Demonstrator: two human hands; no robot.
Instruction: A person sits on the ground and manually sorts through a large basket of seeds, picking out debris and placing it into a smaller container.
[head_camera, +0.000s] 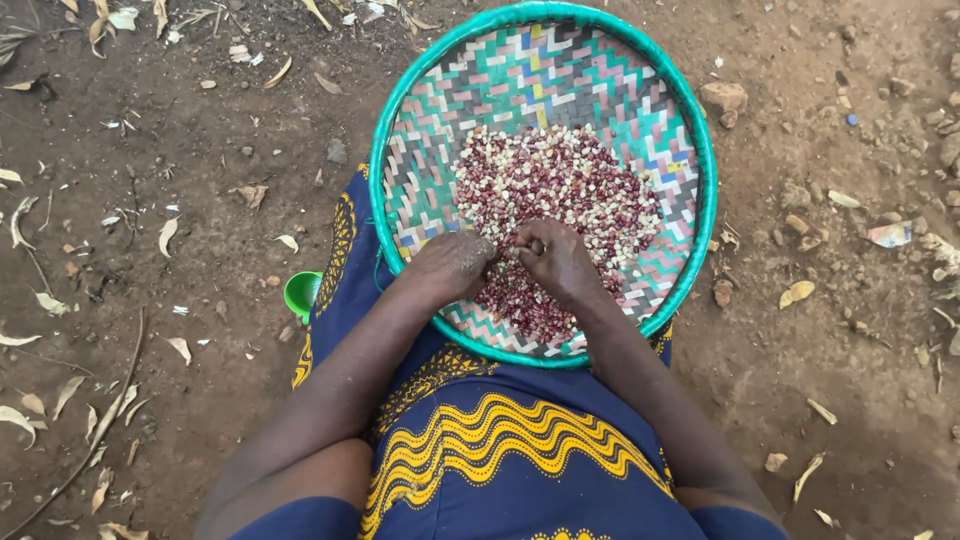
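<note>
Woven plastic-strip tray (430, 150) with glossy teal rim, matt printed cloth (500, 450), rough bare earth (150, 200).

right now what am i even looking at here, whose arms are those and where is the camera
There is one picture, taken by a camera worn on a person's head, so it looks straight down at that person's own two bare arms and lap. No machine is involved.

On the lap, over a blue cloth with yellow wavy patterns, rests a round woven tray with a green rim. A pile of mixed dark red and pale kernels or beans lies in it.

The left hand and the right hand both rest in the pile, close together, fingers curled. Whether either holds any grains, I cannot tell.

Around is bare earth with dry leaves and small stones. A small green cup peeks out beside the cloth on the person's left.
</note>
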